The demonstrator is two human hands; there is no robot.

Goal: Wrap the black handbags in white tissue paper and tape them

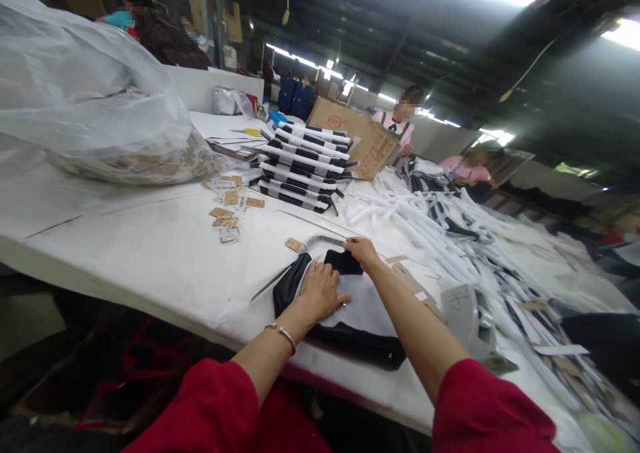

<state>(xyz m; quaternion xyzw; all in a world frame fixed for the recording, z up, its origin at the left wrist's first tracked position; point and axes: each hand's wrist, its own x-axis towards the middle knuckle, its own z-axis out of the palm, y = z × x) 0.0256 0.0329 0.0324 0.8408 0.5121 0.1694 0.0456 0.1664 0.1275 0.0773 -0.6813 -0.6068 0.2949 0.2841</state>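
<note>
The black-and-white folded piece [350,306] lies flat on the white table [150,253], close to its near edge and straight in front of the person. The left hand [320,292] rests on it palm down, fingers stretched out and released, pressing the fabric without gripping anything. The right hand [363,252] sits at the piece's far edge, fingers curled down onto the black part beside a grey strap [323,241] — whether it pinches the cloth or only presses on it cannot be told. A thin bracelet [285,334] circles the left wrist, and both arms come out of red sleeves.

Just beyond the piece lies a single cardboard tag [294,244]; more tags [227,208] are scattered farther out to the left. Behind them stands a stack of similar black-and-white pieces [305,166], with a cardboard box [357,140] beside it. To the right spreads a loose heap of white strips [425,230] — a co-worker [400,125] stands behind it. A large clear plastic bag [90,100] bulges at the table's far left.
</note>
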